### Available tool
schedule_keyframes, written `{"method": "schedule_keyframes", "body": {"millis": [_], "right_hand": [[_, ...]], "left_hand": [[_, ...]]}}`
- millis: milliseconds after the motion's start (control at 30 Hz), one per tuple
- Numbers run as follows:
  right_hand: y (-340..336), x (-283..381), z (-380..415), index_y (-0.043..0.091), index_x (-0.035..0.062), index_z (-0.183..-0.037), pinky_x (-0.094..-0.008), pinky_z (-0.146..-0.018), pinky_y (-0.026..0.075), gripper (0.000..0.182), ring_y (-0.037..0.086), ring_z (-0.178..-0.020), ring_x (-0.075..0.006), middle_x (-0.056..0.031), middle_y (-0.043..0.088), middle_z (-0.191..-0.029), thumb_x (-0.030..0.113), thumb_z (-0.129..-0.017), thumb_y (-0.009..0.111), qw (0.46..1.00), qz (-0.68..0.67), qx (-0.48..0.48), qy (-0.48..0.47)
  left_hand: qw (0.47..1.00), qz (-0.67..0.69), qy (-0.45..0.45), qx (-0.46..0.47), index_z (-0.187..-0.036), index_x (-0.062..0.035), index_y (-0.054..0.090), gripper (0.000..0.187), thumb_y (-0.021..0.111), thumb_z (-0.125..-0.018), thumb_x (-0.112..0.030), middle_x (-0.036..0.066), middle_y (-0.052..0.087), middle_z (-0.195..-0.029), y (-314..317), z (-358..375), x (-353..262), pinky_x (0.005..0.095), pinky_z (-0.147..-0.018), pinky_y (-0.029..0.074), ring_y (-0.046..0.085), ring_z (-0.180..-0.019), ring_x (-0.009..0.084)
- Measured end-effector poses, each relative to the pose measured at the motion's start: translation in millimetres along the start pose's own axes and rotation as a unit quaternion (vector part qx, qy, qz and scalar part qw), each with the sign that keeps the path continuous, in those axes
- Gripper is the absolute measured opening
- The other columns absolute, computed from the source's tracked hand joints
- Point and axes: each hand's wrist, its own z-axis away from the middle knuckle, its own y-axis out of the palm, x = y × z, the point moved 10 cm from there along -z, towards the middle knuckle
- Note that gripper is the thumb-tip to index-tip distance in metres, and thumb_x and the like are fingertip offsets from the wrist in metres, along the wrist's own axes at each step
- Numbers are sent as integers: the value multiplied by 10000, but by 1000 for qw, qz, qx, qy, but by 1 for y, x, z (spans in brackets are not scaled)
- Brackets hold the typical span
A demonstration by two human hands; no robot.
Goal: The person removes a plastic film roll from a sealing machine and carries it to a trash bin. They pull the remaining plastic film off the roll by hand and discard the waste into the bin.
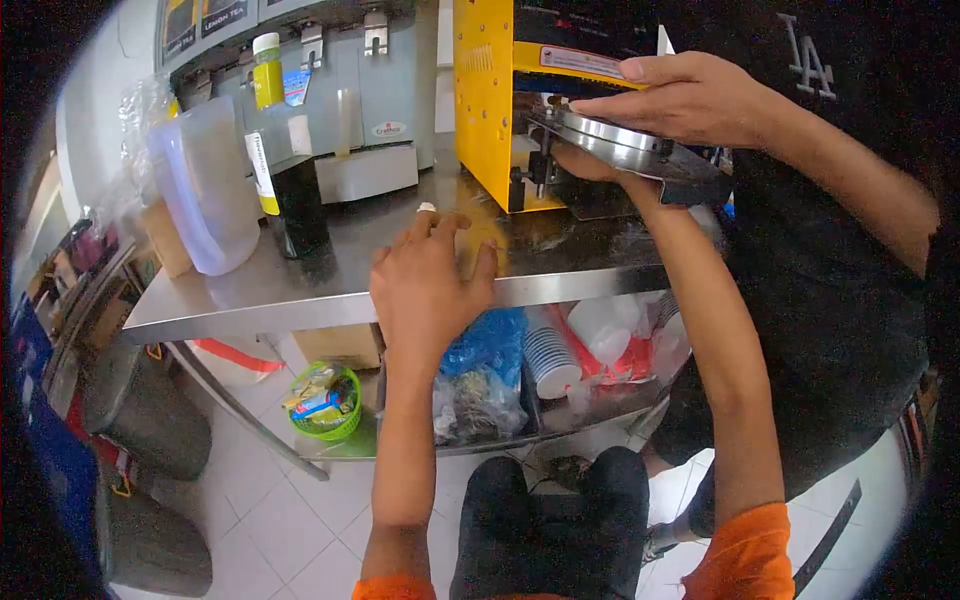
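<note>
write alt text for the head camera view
A person's right hand is beneath a round metal plate at a yellow machine, with another person's hand above it. The left hand, fingers spread, is at the edge of a metal table holding a dark-filled bottle.

It looks like a drinks shop, with a grey boxy lemon-tea dispenser, silvery metal counter and stacked striped cylindrical cups.

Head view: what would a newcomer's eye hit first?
Probably the bright yellow machine at upper centre, with the wearer's right hand under its round metal plate and another person's hand above. Next, the bottle of dark liquid standing left on the steel table, and the green basket lower down.
</note>
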Motion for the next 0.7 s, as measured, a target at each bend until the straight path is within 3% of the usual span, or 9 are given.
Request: {"method": "schedule_keyframes", "body": {"millis": [300, 433, 533, 567, 633, 700], "right_hand": [[15, -16, 8, 301, -92, -1407, -285, -1150, 277, 597, 404, -1316, -218, -215, 402, -1439, 332, -1012, 442, 999, 8, 42, 19], [12, 0, 22, 301, -97, -1405, -285, -1147, 279, 606, 407, -1311, -226, -224, 404, -1435, 336, -1009, 452, 998, 10, 61, 17], [0, 7, 18, 396, 64, -1394, -347, -1128, 343, 499, 367, -1366, -237, -113, 377, -1475, 364, -999, 445, 993, -94, 60, 27], [-3, 5, 25, 396, 64, -1394, -347, -1128, 343, 499, 367, -1366, -237, -113, 377, -1475, 364, -999, 445, 993, -97, 61, 28], [12, -14, 43, 373, 67, -1417, -320, -1136, 327, 466, 393, -1345, -162, -82, 403, -1465, 310, -1021, 409, 996, 62, 15, -67], [17, -31, 46, 418, 62, -1388, -312, -1120, 347, 436, 417, -1325, -138, -64, 434, -1445, 274, -1007, 428, 999, 6, 44, -14]], "left_hand": [[999, -5, -19, 38, -1016, -89, 685, 358, 655, -792, -367, 113, 652, -1001, 2, -3, -1, 425, -782, 500, 655, -909, 298], [1000, -12, -8, 8, -1014, -98, 686, 347, 650, -800, -368, 108, 650, -1007, -3, -4, -3, 427, -777, 500, 654, -901, 297], [997, -5, -36, 66, -1065, -159, 669, 357, 649, -820, -419, 96, 659, -1048, 5, -3, 4, 450, -784, 515, 651, -914, 340], [997, 9, -23, 69, -1060, -157, 668, 352, 649, -822, -416, 98, 658, -1039, 5, -2, 3, 448, -785, 515, 651, -915, 338], [997, 25, -8, 73, -1055, -155, 667, 347, 648, -824, -413, 100, 657, -1030, 6, -2, 0, 446, -786, 515, 652, -916, 335], [998, 29, -8, 56, -1026, -107, 675, 340, 643, -816, -372, 115, 651, -974, 2, -2, -2, 436, -784, 494, 650, -895, 313]]}}
